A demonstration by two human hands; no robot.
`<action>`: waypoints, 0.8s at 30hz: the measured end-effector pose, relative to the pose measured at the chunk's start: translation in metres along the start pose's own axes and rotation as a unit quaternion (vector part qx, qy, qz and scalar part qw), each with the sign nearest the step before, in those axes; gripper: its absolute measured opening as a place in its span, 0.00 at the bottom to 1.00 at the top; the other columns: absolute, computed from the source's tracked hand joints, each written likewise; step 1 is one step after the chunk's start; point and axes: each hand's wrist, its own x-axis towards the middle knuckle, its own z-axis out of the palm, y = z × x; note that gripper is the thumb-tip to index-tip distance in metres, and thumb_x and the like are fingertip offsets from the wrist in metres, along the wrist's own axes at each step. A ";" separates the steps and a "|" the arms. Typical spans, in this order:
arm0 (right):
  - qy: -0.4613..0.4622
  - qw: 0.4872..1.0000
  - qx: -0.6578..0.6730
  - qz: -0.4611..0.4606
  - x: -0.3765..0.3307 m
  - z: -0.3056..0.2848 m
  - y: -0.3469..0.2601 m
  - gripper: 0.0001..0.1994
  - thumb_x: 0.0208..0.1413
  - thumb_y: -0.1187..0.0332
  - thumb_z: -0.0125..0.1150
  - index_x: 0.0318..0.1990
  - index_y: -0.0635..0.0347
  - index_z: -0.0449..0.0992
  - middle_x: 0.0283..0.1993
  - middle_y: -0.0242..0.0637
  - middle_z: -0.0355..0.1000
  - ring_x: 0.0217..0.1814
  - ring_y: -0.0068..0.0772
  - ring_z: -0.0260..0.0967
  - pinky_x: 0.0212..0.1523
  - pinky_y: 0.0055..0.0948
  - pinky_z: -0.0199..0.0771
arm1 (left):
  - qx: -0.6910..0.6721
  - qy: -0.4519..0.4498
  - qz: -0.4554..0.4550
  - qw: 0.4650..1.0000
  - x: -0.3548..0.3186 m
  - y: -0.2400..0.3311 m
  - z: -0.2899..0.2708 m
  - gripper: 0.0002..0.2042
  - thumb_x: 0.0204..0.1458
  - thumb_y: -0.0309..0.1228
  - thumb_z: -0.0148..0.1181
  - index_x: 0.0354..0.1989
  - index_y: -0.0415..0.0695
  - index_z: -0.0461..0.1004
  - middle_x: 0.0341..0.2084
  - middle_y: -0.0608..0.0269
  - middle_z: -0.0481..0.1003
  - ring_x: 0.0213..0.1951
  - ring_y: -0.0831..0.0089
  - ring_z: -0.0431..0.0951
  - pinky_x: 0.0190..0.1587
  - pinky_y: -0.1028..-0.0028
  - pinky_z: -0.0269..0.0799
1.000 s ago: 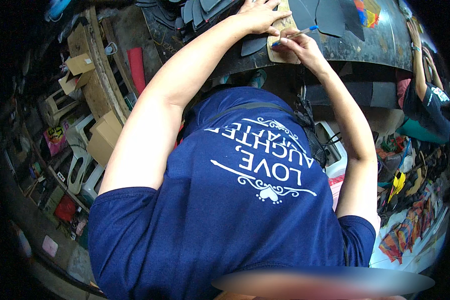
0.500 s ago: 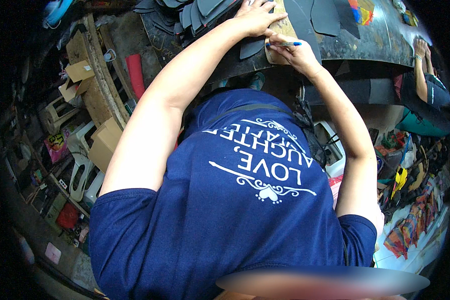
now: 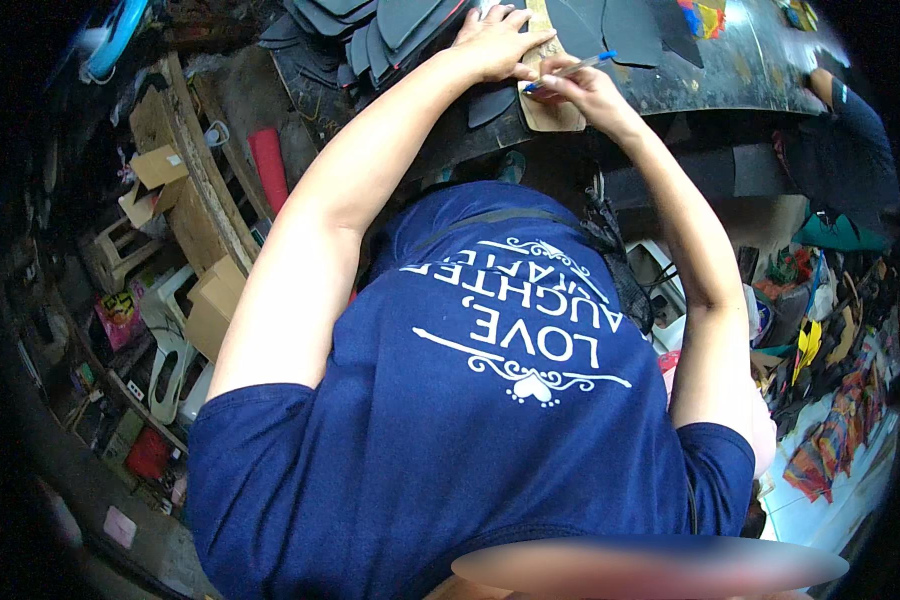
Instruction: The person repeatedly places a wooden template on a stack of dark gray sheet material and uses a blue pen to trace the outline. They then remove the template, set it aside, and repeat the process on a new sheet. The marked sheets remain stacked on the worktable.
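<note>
A blue-capped pen [image 3: 592, 63] slants up and rightward from my right hand [image 3: 580, 88], whose fingers pinch it. Its tip is close to the edge of a tan, flat, sole-shaped template [image 3: 552, 118] on the dark work table [image 3: 730, 88]. My left hand [image 3: 492, 48] lies spread at the template's left side, fingers apart, pressing on it and on the dark material around it. Dark grey cut-out pieces [image 3: 410, 25] are heaped just left of that hand. Another dark piece [image 3: 492, 105] lies below it, near the table's front edge.
Flat dark sheets [image 3: 625, 35] lie right of the template. Another person's arm [image 3: 823, 88] shows at the table's right end. On the left are a red roll [image 3: 267, 165], cardboard boxes [image 3: 215, 300] and white plastic stools [image 3: 170, 370]. Scraps [image 3: 830, 420] are piled at right.
My right hand has turned the pen to a steeper slant, and its tip has moved along the template's edge. The other person's hands have moved out of sight. The view has shifted slightly.
</note>
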 end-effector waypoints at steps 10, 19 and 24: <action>0.148 0.983 -0.088 0.060 -0.035 -0.031 0.026 0.08 0.62 0.64 0.58 0.45 0.53 0.73 0.32 0.33 0.74 0.36 0.22 0.72 0.41 0.28 0.72 | 0.063 0.045 -0.011 0.997 0.007 -0.007 0.026 0.36 0.45 0.54 0.66 0.66 0.72 0.61 0.67 0.59 0.57 0.68 0.53 0.53 0.62 0.40 0.51; 0.106 0.897 -0.405 -0.139 -0.042 -0.021 0.010 0.08 0.60 0.62 0.56 0.45 0.48 0.69 0.33 0.38 0.75 0.38 0.48 0.74 0.38 0.42 0.74 | 0.067 0.029 -0.015 0.997 0.004 -0.005 0.024 0.37 0.45 0.53 0.66 0.66 0.71 0.60 0.67 0.59 0.56 0.68 0.52 0.52 0.62 0.42 0.52; 0.138 0.984 0.015 0.112 -0.040 -0.041 0.010 0.09 0.65 0.58 0.52 0.46 0.49 0.68 0.42 0.36 0.77 0.43 0.29 0.76 0.42 0.29 0.74 | 0.073 0.008 -0.011 0.997 0.004 -0.002 0.018 0.36 0.47 0.52 0.64 0.67 0.71 0.57 0.67 0.54 0.56 0.68 0.49 0.53 0.62 0.40 0.52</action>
